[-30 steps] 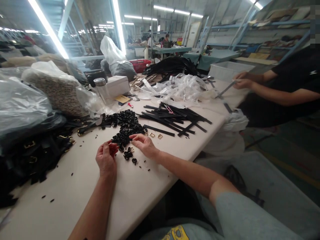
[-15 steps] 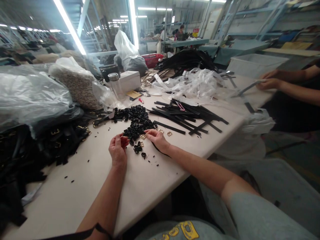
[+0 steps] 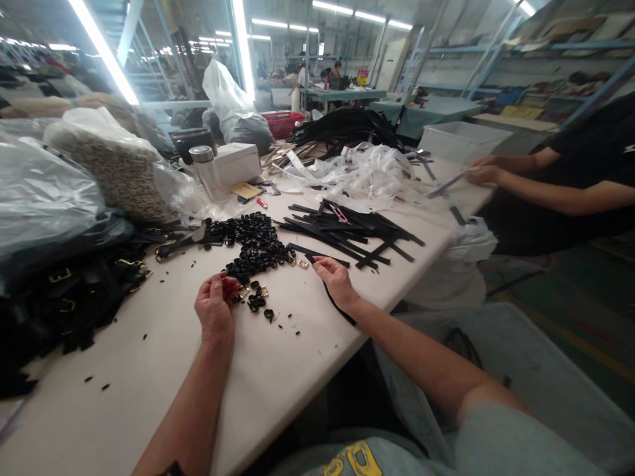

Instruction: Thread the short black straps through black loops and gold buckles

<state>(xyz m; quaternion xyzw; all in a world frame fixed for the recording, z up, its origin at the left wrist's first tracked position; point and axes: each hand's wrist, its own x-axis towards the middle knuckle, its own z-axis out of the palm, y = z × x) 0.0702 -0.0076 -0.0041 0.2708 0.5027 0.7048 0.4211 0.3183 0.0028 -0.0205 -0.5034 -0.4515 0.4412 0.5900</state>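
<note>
My left hand [image 3: 215, 303] has its fingers curled inward beside the pile of small black loops [image 3: 255, 248]; whatever lies within them is hidden. In a pinch, my right hand [image 3: 337, 283] holds a black strap [image 3: 341, 309], whose length passes beneath the hand toward the table's front edge. A gold buckle [image 3: 302, 264] lies just left of the right fingertips. Between the hands are another gold buckle [image 3: 264, 291] and several loose black loops [image 3: 256, 303].
Behind my right hand lie many black straps [image 3: 347, 231] with pink-handled snips [image 3: 339, 213]. White plastic strips [image 3: 360, 168] are heaped farther back. Bags and buckled black straps [image 3: 59, 304] crowd the left. At right, a co-worker's hands [image 3: 483, 172] hold a strip.
My right hand has moved right, away from my left, with the black strap. The left hand stays beside the loops. The view has turned rightward.
</note>
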